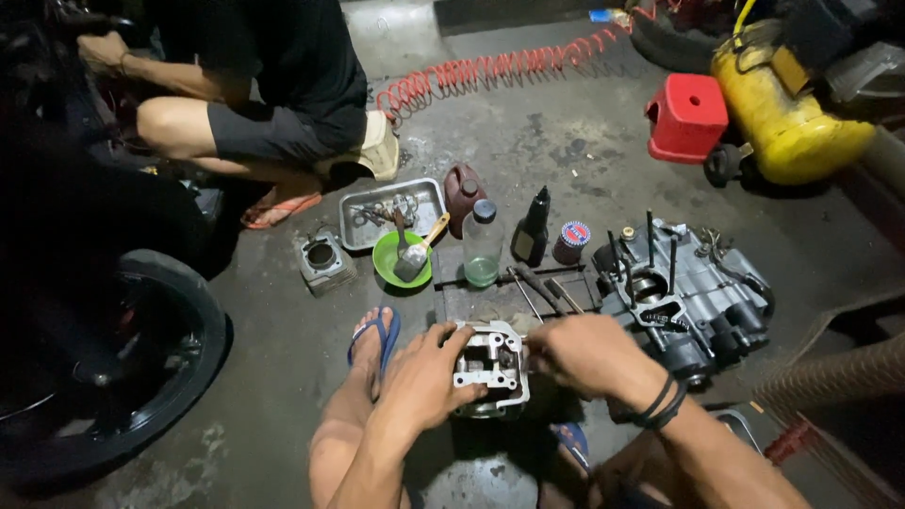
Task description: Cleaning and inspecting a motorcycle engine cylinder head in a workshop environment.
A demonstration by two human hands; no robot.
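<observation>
A pale grey cast-metal cylinder head (490, 366) is being held low in the centre of the frame, over a dark board on the concrete floor (566, 141). It is being gripped from the left by the left hand (426, 377), whose fingers (451, 341) are being curled narrowly over its upper left corner and side. The right hand (589, 353) is being pressed against its right edge, with fingers bent close together; whether something small is being pinched between them cannot be told.

As a judgement, the engine work is standing well into the stripped-down stage. The head is lying apart from the grey engine crankcase (693, 292) at the right centre of the frame, whose long studs are standing bare and upright. The ribbed grey metal cylinder barrel (325, 262) is sitting alone at the left centre, well apart from both. Loose small parts are being kept in a rectangular steel tray (426, 193) above it, and a metal-bladed scraper is resting in a round green plastic bowl (388, 262) just beside the tray. Bottles and a small tin are standing in a row near the board. Barrel and head are not yet seated on the studs.

Another person (264, 85) is being seen crouched at the upper left.
</observation>
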